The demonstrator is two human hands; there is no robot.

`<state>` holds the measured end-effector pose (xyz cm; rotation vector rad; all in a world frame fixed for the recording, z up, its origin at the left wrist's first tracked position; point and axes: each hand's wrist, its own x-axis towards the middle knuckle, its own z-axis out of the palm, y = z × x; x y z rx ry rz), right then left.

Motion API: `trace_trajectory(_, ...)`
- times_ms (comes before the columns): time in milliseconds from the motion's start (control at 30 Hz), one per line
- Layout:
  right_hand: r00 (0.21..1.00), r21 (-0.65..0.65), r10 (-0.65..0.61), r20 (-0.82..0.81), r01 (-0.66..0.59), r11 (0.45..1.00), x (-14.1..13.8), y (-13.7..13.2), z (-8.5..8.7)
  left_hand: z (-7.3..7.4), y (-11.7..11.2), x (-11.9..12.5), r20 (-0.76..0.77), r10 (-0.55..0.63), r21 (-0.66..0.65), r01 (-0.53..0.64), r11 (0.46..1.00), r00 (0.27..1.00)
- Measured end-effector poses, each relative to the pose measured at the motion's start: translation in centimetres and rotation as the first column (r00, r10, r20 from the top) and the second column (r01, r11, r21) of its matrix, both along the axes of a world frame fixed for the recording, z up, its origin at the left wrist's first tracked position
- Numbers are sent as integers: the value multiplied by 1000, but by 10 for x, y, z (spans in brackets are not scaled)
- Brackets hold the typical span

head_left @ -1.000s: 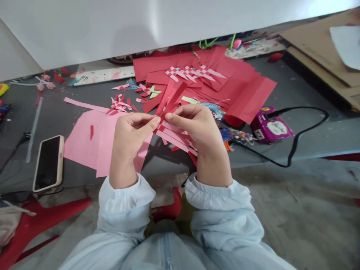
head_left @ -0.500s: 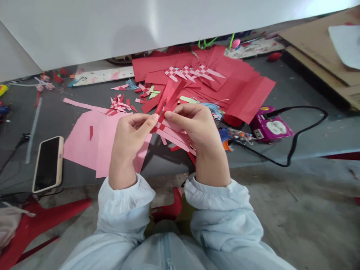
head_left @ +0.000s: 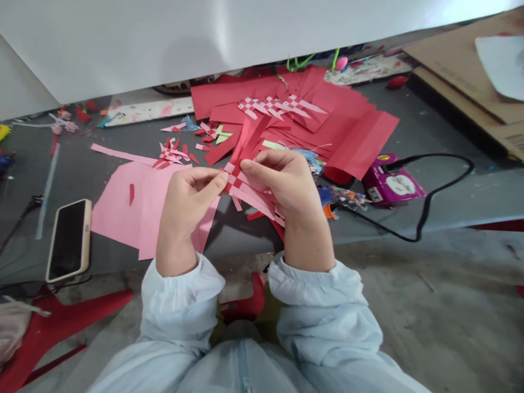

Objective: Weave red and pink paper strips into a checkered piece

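Between my two hands is a woven piece of red and pink paper strips (head_left: 234, 180), checkered in the middle, its loose red ends pointing away and its pink ends toward the lower right. My left hand (head_left: 190, 199) pinches its left edge between thumb and fingers. On the other side, my right hand (head_left: 282, 177) pinches it with the thumb on top. Beyond the hands, woven checkered paper fish (head_left: 268, 106) lie on a stack of red paper sheets (head_left: 347, 117). Left of them are small woven scraps (head_left: 171, 152). Pink paper sheets (head_left: 118, 207) lie partly under my left forearm.
A phone (head_left: 69, 240) lies at the table's left edge. On the right are a purple box (head_left: 393, 183) with a black cable (head_left: 429, 196) and stacked cardboard (head_left: 462, 82). A white panel (head_left: 123, 49) stands at the back. A red stool (head_left: 77, 316) stands below left.
My left thumb has drawn back slightly toward the lower left, so more of the checkered weave shows between the hands. Both hands keep hold of the strips.
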<state>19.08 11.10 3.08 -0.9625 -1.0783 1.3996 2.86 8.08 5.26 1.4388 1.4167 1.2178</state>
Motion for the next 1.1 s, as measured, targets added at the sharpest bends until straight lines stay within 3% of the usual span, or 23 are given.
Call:
trace_trajectory(367,999,-7,43,-21,-44,999,1,1,0,0,1,0,13,-49,-46,49,998,999)
trace_trajectory(533,986,14,141,89,-143,990,6,0,4,1,1,1,15,-12,-37,13,999,1000)
trace_trajectory(1100,989,27,117,94,-120,992,10,-1,2,1,1,2,41,-4,-36,5,999,999)
